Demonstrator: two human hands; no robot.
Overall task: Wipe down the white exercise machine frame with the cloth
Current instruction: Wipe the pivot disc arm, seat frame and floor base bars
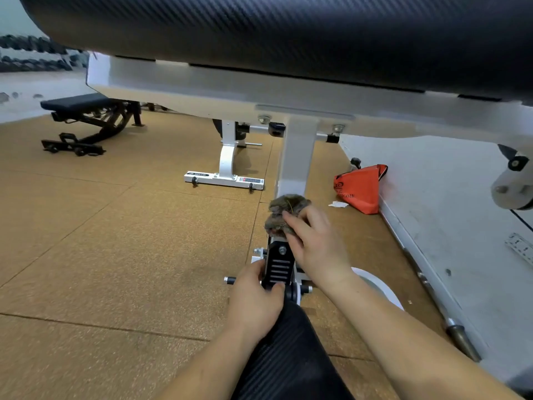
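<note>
My right hand (314, 243) bunches the soft grey-brown crumpled cloth (284, 210) against the lower end of the white painted steel frame post (298, 157), fingers curled over the wad. It looks light and limp, best gripped as a ball. My left hand (255, 298) grips the black slotted metal bracket (279, 265) just below. The post seems rigid and heavy, its long axis rising from the cork-coloured floor (115, 241) to the white beam (230, 88) above.

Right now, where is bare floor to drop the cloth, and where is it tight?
Bare floor lies left of the black bracket, out to the black bench and white base bar. Right of the white post is crowded: orange bag, white scrap, metal bar along the wall. The left hand and the right hand, with the cloth, fill the post's foot.
</note>
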